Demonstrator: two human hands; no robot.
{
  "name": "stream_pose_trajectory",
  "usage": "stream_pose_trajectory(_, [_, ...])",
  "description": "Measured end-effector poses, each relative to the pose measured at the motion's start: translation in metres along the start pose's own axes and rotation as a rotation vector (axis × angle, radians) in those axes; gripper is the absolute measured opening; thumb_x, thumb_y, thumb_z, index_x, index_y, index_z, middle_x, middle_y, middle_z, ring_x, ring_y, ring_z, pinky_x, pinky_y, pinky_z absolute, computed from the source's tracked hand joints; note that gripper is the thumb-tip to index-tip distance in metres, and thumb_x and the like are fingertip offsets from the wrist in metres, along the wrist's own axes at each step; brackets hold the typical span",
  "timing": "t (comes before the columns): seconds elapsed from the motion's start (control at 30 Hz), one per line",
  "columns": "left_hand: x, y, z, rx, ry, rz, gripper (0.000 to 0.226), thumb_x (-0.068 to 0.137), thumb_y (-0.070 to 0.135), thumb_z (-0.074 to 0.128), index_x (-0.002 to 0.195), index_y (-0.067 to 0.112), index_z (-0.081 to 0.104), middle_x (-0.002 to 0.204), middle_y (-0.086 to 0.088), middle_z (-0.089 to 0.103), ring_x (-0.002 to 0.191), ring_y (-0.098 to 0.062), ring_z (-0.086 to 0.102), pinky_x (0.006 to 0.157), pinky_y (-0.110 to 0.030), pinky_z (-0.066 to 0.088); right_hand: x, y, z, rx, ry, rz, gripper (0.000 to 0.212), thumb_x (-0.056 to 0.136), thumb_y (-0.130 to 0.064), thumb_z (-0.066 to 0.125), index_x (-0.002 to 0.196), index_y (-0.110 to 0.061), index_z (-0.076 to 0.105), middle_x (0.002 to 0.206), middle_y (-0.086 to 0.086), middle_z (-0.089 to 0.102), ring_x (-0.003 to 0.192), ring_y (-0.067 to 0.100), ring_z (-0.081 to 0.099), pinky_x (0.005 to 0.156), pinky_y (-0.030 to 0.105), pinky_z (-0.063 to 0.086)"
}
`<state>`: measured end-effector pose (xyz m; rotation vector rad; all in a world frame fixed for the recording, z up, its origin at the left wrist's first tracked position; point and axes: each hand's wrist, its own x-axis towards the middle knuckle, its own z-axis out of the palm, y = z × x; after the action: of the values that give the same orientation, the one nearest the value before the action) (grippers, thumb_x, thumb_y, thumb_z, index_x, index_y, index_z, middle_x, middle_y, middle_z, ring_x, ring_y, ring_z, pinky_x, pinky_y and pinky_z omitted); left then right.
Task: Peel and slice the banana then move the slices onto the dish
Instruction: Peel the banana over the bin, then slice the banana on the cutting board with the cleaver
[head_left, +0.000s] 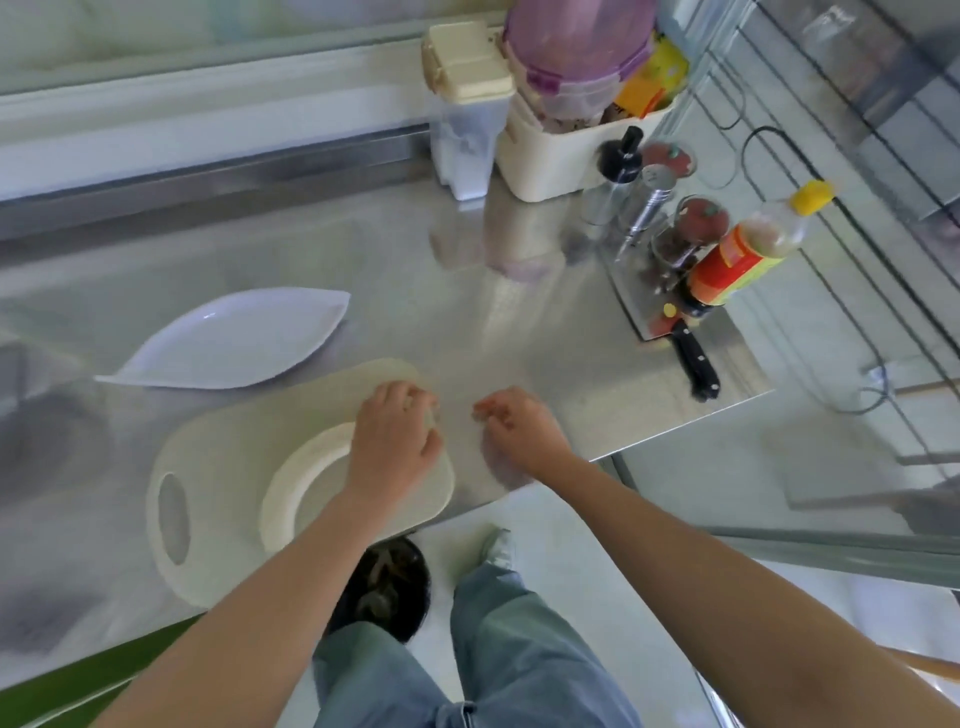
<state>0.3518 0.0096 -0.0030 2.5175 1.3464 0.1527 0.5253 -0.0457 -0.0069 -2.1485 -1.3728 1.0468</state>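
Note:
A peeled, pale, curved banana (304, 480) lies on the cream cutting board (208, 519) near the table's front edge. My left hand (395, 441) covers the banana's far end, fingers curled over it. To its right, my right hand (519, 428) hovers just above the steel table beside the board, fingers loosely curled with nothing visible in them. The white leaf-shaped dish (234, 348) sits empty behind the board on the left. A knife with a black handle (696, 364) lies at the right, its blade partly under the bottles.
Bottles, shakers and jars (727, 260) crowd the table's right side, with white tubs and a purple-lidded container (561, 104) at the back. A black bin (387, 587) holding scraps stands on the floor under the table's front edge, by my legs.

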Motion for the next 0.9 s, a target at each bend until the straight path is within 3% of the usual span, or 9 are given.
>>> stream_pose_trajectory(0.07, [0.020,0.040,0.012,-0.073,-0.095,0.098,0.041,0.077,0.030,0.048,0.112,0.013,0.062,0.115,-0.009,0.059,0.110,-0.033,0.055,0.088,-0.040,0.042,0.002,0.029,-0.029,-0.145,0.074,0.010,0.031,0.090,-0.014,0.054,0.120,-0.018,0.062,0.137,0.004,0.049,0.119,0.026,0.051,0.099,0.034,0.042])
stream_pose_trajectory(0.13, [0.037,0.075,0.029,-0.067,-0.268,0.140,0.049,0.088,0.029,0.052,0.135,0.016,0.047,0.143,-0.009,0.042,0.134,-0.029,0.037,0.105,-0.040,0.036,0.002,0.053,-0.058,-0.326,0.046,0.060,0.039,0.092,-0.017,0.050,0.131,-0.018,0.051,0.152,0.003,0.031,0.131,0.028,0.037,0.105,0.038,0.035])
stream_pose_trajectory(0.2, [0.051,0.101,0.043,0.005,-0.356,0.134,0.057,0.092,0.034,0.050,0.145,0.020,0.032,0.155,-0.007,0.026,0.142,-0.027,0.023,0.112,-0.039,0.028,-0.001,0.070,-0.079,-0.418,-0.031,0.101,0.044,0.093,-0.019,0.048,0.137,-0.016,0.044,0.157,0.001,0.020,0.138,0.027,0.027,0.110,0.040,0.029])
stream_pose_trajectory(0.33, [0.070,0.132,0.049,0.152,-0.275,0.074,0.048,0.089,0.035,0.051,0.133,0.018,0.043,0.133,-0.010,0.043,0.120,-0.030,0.040,0.093,-0.036,0.039,0.000,0.086,-0.105,-0.375,-0.074,0.002,0.034,0.094,-0.018,0.048,0.127,-0.014,0.055,0.144,0.006,0.040,0.128,0.028,0.040,0.105,0.036,0.036])
stream_pose_trajectory(0.43, [0.082,0.138,0.048,0.163,-0.238,0.055,0.037,0.086,0.031,0.055,0.120,0.015,0.050,0.117,-0.011,0.047,0.107,-0.030,0.046,0.080,-0.037,0.044,0.010,0.099,-0.122,-0.127,0.129,0.080,0.027,0.094,-0.016,0.051,0.118,-0.012,0.064,0.126,0.006,0.056,0.116,0.024,0.053,0.088,0.020,0.037])
stream_pose_trajectory(0.5, [0.087,0.138,0.047,0.157,-0.250,0.037,0.034,0.086,0.029,0.055,0.117,0.015,0.051,0.114,-0.010,0.047,0.105,-0.029,0.047,0.076,-0.036,0.045,0.020,0.113,-0.135,-0.183,0.333,0.128,0.028,0.090,-0.016,0.056,0.117,-0.012,0.062,0.128,0.007,0.053,0.117,0.027,0.050,0.093,0.029,0.040])
stream_pose_trajectory(0.57, [0.089,0.138,0.048,0.165,-0.246,0.036,0.032,0.087,0.030,0.055,0.115,0.015,0.050,0.112,-0.009,0.047,0.104,-0.028,0.047,0.075,-0.034,0.045,0.031,0.126,-0.148,-0.309,0.398,0.242,0.041,0.090,-0.015,0.053,0.131,-0.013,0.050,0.140,0.008,0.042,0.125,0.030,0.041,0.097,0.040,0.038])
stream_pose_trajectory(0.67, [0.092,0.137,0.049,0.186,-0.230,0.040,0.030,0.087,0.030,0.054,0.114,0.016,0.050,0.111,-0.008,0.048,0.102,-0.026,0.047,0.074,-0.032,0.043,0.042,0.136,-0.159,-0.350,0.350,0.416,0.052,0.092,-0.016,0.050,0.141,-0.014,0.035,0.136,0.011,0.044,0.126,0.032,0.041,0.098,0.042,0.036])
stream_pose_trajectory(0.9, [0.095,0.131,0.051,0.146,-0.215,0.047,0.028,0.090,0.029,0.050,0.116,0.018,0.050,0.113,-0.006,0.047,0.102,-0.023,0.047,0.077,-0.031,0.043,0.042,0.137,-0.149,-0.198,0.295,0.427,0.051,0.079,-0.011,0.064,0.126,-0.004,0.045,0.121,0.017,0.049,0.112,0.035,0.049,0.089,0.039,0.041])
